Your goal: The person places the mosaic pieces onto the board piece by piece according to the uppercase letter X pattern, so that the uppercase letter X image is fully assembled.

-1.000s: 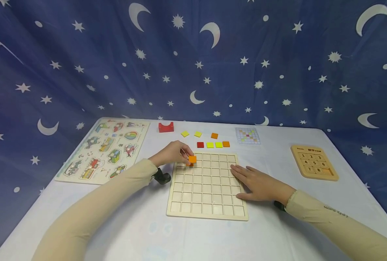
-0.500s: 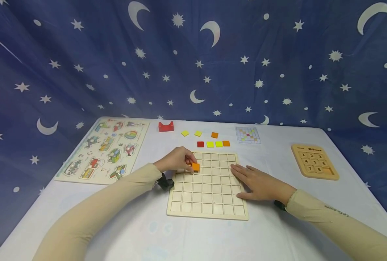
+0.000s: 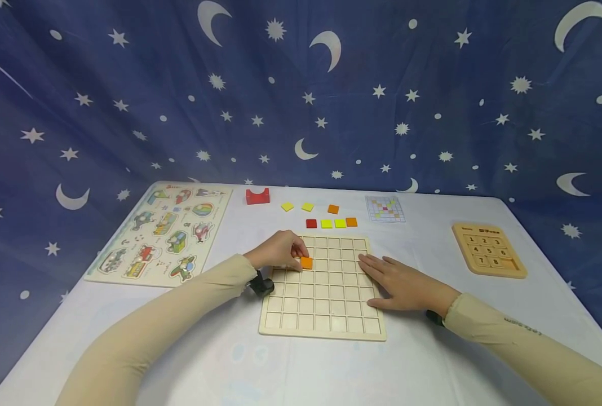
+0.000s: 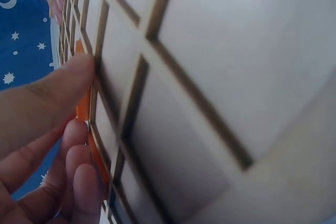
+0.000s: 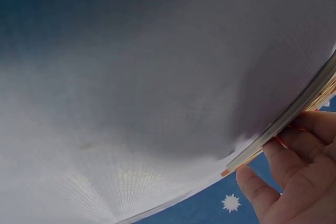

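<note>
My left hand point(image 3: 279, 249) pinches an orange square tile point(image 3: 306, 263) between thumb and fingers, low over the upper left part of the wooden grid board point(image 3: 323, 335). In the left wrist view the thumb overlaps that tile point(image 4: 83, 109), and a second orange tile point(image 4: 97, 157) shows beside the curled fingertips, partly hidden by them. My right hand point(image 3: 401, 285) lies with spread, straight fingers along the board's right edge. The right wrist view catches the fingers point(image 5: 281, 163) of that hand at the edge of the board.
Behind the board lie a red tile point(image 3: 311, 224) and several yellow and orange tiles point(image 3: 340, 223). A red stand point(image 3: 257, 196), a pattern card point(image 3: 385, 209), a number puzzle point(image 3: 490, 269) and a vehicle puzzle board point(image 3: 161, 237) surround it. A starry curtain point(image 3: 260, 73) hangs behind.
My left hand has come down and slightly right, bringing the orange tile nearer to me, one row lower on the board. The right hand keeps its place.
</note>
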The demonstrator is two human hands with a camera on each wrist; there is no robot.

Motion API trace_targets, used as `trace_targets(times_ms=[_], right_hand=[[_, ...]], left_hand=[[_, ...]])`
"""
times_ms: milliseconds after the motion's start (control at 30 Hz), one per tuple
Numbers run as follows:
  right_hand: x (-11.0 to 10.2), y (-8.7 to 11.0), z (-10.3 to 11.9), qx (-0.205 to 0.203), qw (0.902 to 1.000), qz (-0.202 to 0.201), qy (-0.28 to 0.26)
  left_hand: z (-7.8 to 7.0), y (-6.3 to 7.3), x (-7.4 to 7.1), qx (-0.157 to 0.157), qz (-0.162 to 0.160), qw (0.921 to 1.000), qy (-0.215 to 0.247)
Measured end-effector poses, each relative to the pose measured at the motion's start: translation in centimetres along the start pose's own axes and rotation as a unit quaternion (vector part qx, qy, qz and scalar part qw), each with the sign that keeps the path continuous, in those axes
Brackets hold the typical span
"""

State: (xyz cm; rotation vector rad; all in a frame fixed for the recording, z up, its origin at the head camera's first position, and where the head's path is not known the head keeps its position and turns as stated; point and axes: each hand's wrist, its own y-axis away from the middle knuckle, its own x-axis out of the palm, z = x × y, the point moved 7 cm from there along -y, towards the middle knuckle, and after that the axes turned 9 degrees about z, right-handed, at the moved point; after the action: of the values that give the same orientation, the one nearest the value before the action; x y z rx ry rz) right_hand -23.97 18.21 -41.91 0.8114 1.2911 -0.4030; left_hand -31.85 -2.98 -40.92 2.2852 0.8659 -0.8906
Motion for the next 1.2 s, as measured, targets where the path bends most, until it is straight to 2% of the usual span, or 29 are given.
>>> trace_targets(times_ms=[633, 833, 1000, 1200], right_hand=[[-0.1, 0.0, 0.1, 0.007, 0.9999, 0.006, -0.007], [0.1, -0.1, 0.0, 0.007, 0.9999, 0.008, -0.008], [0.1, -0.1, 0.0, 0.01, 0.9998, 0.012, -0.011], [0.1, -0.1, 0.0, 0.011, 0.9998, 0.013, -0.009]], left_hand=[[-0.1, -0.2, 0.1, 0.01, -0.002, 0.9998, -0.015], [0.2, -0.3, 0.0, 0.012, 0.004, 0.9999, 0.0], [0.4, -0.8, -1.5, 0.012, 0.002, 0.9997, 0.019], [1.2, -2.5, -4.9, -0.005, -0.018, 0.9991, 0.037]])
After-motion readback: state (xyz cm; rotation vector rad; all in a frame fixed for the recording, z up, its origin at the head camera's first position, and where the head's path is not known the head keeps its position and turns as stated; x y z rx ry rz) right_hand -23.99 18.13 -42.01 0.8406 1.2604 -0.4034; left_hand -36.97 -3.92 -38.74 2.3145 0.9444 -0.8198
